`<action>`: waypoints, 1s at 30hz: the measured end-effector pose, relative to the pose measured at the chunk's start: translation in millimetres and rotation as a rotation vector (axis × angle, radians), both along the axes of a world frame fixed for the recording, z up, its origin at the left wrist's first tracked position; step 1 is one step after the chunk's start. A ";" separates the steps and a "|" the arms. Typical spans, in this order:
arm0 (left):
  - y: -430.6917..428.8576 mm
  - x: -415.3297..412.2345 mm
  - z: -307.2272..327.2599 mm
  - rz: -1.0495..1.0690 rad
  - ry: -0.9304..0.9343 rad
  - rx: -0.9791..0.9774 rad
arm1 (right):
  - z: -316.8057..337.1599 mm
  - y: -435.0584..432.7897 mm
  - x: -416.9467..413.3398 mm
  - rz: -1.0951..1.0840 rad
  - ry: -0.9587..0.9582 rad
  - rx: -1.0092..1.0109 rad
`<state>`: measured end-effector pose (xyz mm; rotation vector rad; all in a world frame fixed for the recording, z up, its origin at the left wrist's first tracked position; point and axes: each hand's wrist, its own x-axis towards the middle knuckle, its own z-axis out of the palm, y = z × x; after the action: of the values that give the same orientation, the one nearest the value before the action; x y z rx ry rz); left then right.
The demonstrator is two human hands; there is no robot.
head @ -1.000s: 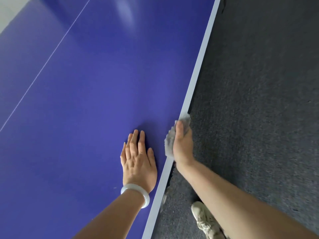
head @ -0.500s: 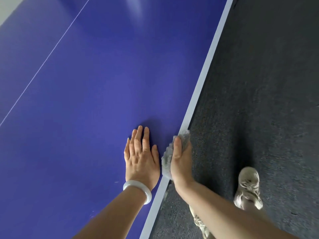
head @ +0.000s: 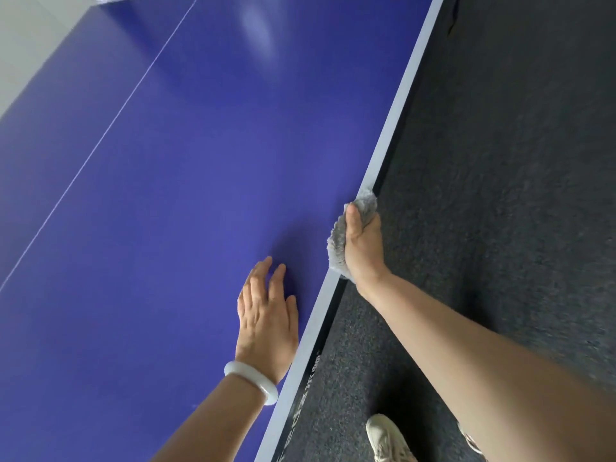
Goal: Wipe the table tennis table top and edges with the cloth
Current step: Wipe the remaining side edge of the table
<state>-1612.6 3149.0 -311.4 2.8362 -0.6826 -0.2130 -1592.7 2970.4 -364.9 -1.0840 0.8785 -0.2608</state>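
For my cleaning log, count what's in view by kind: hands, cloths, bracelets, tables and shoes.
Hands: 2, left hand and right hand
Cloth: 1
Bracelet: 1
Table: 1
Shoe: 1 clear; a possible second is mostly hidden
Total: 6

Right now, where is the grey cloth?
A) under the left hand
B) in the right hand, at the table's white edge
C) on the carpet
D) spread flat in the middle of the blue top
B: the right hand grips the cloth against the white edge; the left hand holds nothing.
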 end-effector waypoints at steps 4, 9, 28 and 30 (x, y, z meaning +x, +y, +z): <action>-75.5 44.1 -3.3 0.029 -0.009 -0.058 | 5.4 -2.3 -2.9 0.033 0.041 -0.057; -124.5 101.3 -14.3 0.155 0.071 -0.002 | 5.0 -7.2 -3.6 0.095 0.078 -0.076; -130.7 122.9 -18.3 0.130 0.143 0.260 | 14.0 -32.6 35.7 -0.198 0.057 -0.068; -130.2 124.7 -18.2 0.133 0.161 0.257 | 17.4 -5.0 17.1 -0.170 0.035 -0.054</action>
<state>-1488.0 3018.8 -329.6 3.0469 -0.4594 -0.5358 -1575.6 2965.4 -347.5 -1.0678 1.0020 -0.4103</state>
